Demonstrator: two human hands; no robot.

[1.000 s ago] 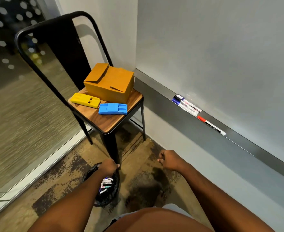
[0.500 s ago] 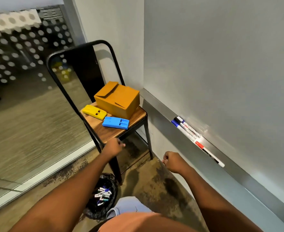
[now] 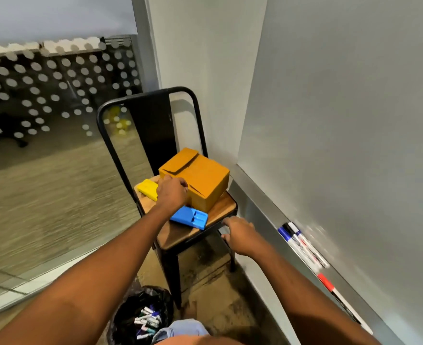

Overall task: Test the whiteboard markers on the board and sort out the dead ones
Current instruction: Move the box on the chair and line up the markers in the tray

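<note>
1. Glass partition, printed with white dots, far left behind the chair.
2. Black bin bag, on the floor by the chair's near-left leg. It holds a heap of loose markers, caps of mixed colours.
3. Chair, black metal frame with a wooden seat, in the corner beside the whiteboard.
4. Yellow plastic block, flat at the seat's left edge, partly covered by the left hand.
5. Left hand, above the seat's left side, knuckles up and fingers bent down against the near-left face of the box. Whether they hold anything cannot be told.
6. Orange cardboard box, flaps folded shut, on the back half of the seat.
7. Blue plastic block, flat near the seat's front edge, just in front of the box.
8. Right hand, at the seat's front-right corner, forefinger and thumb apart with nothing between them.
9. Metal tray, running along the whiteboard's lower edge.
10. Three markers, side by side on the tray with dark caps toward the chair.
11. Red-capped marker, alone, nearer along the tray.
12. Whiteboard, far right, surface unmarked.
</note>
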